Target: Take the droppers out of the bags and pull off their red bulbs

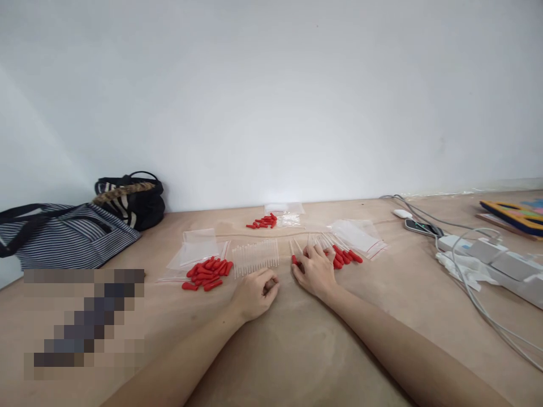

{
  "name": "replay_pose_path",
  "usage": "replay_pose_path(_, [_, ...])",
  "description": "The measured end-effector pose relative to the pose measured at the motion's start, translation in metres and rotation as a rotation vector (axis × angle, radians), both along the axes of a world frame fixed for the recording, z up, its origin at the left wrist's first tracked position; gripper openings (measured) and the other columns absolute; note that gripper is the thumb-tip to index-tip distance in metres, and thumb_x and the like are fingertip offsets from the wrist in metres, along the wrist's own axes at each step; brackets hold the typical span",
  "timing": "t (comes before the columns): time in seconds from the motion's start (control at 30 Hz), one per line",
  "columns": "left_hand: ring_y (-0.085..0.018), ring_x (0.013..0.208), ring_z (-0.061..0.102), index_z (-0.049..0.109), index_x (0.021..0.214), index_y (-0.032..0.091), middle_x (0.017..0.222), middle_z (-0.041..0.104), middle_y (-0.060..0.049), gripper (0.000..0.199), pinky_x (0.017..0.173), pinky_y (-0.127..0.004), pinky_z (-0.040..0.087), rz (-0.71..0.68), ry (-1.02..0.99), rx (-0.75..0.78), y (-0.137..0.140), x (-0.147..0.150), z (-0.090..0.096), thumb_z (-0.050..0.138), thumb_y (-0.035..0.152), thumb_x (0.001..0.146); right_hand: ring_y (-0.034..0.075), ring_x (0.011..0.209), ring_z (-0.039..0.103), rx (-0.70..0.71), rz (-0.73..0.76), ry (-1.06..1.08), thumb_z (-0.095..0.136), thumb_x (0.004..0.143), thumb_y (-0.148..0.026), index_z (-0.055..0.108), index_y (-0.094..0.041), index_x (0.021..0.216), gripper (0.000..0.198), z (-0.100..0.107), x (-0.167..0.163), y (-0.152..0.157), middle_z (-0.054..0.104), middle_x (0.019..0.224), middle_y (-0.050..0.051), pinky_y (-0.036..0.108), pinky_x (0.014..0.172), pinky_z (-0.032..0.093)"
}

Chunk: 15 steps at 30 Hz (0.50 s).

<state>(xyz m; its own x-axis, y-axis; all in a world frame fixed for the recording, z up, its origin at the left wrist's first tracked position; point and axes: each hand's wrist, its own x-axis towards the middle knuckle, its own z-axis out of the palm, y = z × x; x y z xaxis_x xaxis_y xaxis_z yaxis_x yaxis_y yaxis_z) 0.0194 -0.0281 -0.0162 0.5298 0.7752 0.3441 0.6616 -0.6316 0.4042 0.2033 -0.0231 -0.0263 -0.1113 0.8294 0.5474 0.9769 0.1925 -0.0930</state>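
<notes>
Light-looking droppers (355,257), best pinched by their soft-looking bulbs (338,261)
Short of the table's (271,350) far edge; my right hand's (314,271) and left hand's (255,294) grips I cannot tell.

My bulbs (207,271) are bright red, my tubes (255,258) clear and colourless, the worktop (271,362) tan. I see narrow dark-and-white stripes on one bag (76,234), cream bands on a black pouch (151,204), and red lines on whitish, see-through sachets (358,233).
</notes>
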Motion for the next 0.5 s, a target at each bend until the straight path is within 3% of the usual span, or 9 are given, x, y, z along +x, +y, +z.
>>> replay_pose_path(0.27, [-0.011,0.051,0.046,0.059,0.066,0.017,0.056,0.054,0.002,0.025,0.048,-0.022,0.035,0.057,-0.081,-0.097,0.004,0.003,0.004,0.044,0.030,0.081,0.017,0.076,0.040,0.137,0.165,0.028,0.049,0.076,-0.031,0.059,-0.018,0.059,0.024,-0.004,-0.016,-0.034,0.052,0.071,0.003,0.037,0.078,0.019])
replay_pose_path(0.4, [-0.011,0.052,0.047,0.059,0.065,0.017,0.058,0.055,0.001,0.027,0.050,-0.022,0.036,0.030,-0.077,-0.101,-0.001,0.003,0.005,0.043,0.031,0.082,0.015,0.073,0.041,0.107,0.314,0.056,0.049,0.078,-0.039,0.060,-0.020,0.063,0.026,-0.003,-0.020,-0.051,0.052,0.069,0.001,0.036,0.078,0.020])
replay_pose_path(0.5, [-0.012,0.056,0.050,0.058,0.069,0.018,0.064,0.058,0.000,0.020,0.052,-0.023,0.039,0.055,-0.074,-0.093,-0.007,0.005,0.004,0.050,0.034,0.078,0.014,0.072,0.041,0.080,0.367,0.098,0.049,0.079,-0.034,0.060,-0.020,0.067,0.021,-0.002,-0.012,-0.049,0.052,0.070,0.001,0.033,0.076,0.021])
